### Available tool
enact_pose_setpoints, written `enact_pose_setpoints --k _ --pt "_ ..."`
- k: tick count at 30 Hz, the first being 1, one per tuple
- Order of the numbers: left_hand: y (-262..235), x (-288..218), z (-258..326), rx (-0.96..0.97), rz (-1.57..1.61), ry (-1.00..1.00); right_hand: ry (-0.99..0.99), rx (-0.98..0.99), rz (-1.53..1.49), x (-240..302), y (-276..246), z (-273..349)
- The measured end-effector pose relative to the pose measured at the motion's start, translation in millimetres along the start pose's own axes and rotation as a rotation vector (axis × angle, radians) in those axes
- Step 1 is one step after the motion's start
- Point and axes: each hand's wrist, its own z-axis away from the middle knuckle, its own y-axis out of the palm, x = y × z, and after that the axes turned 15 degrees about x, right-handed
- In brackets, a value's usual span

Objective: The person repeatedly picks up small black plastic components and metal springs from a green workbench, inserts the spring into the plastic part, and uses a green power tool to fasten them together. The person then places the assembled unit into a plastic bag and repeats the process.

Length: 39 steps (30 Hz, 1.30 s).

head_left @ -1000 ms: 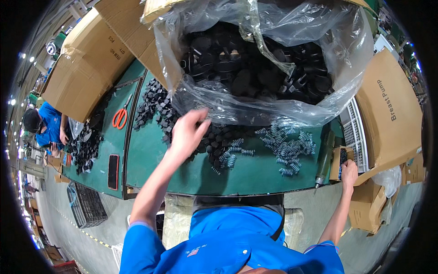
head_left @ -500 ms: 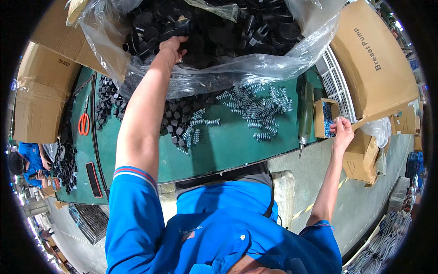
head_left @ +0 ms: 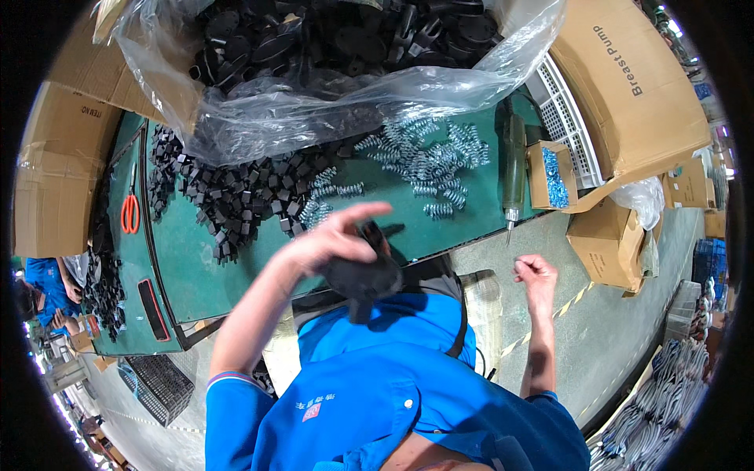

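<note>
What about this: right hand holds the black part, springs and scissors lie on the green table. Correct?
Wrong hand: the black part is in the left hand, not the right, as the head view shows. The springs and scissors do lie on the green table.

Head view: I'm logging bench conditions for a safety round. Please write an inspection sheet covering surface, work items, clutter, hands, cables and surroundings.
Surface: green tabletop, visible between the piles.
Work items: black plastic part; loose springs; black blocks; blue pieces in a small open carton.
Clutter: orange-handled scissors and phone at left; green-bodied tool at right, tip past the table edge.
Left hand: grip on the black plastic part.
Right hand: fingers drawn together; contents cannot be told.
Cables: nothing clearly seen.
Surroundings: co-worker at far left; black crate on the floor.
</note>
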Motion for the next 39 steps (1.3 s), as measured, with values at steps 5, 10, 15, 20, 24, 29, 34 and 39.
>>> enact_pose_setpoints --k 5,10,15,20,24,29,34,39 --pt "19.6 25.5 -28.2 -0.095 -0.767 0.016 -0.046 -0.099 -0.155 11.9 38.1 -10.3" --pt "2.9 2.1 -37.5 -0.085 -0.982 -0.072 -0.030 -0.136 -0.126 23.6 50.4 -23.0" --pt "-0.4 9.1 -38.7 -0.277 -1.292 0.165 0.053 -0.114 -0.028 27.3 56.0 -21.2" --pt "2.3 11.0 -23.7 -0.708 -1.603 0.304 0.008 -0.187 -0.037 33.3 62.3 -25.6" --pt "-4.8 17.6 18.5 -1.041 -1.419 -0.010 0.040 -0.191 0.111 30.0 57.6 -24.6" --pt "-0.1 38.8 26.2 -1.041 -1.424 -0.192 0.099 -0.182 0.280 35.4 50.1 -27.4" --pt "-0.8 37.1 25.7 -1.213 -1.403 -0.114 0.084 -0.150 0.127 39.0 51.2 -28.0" --pt "-11.4 42.3 31.3 -1.068 -1.487 -0.372 0.136 -0.040 0.117 42.8 47.1 -28.4"
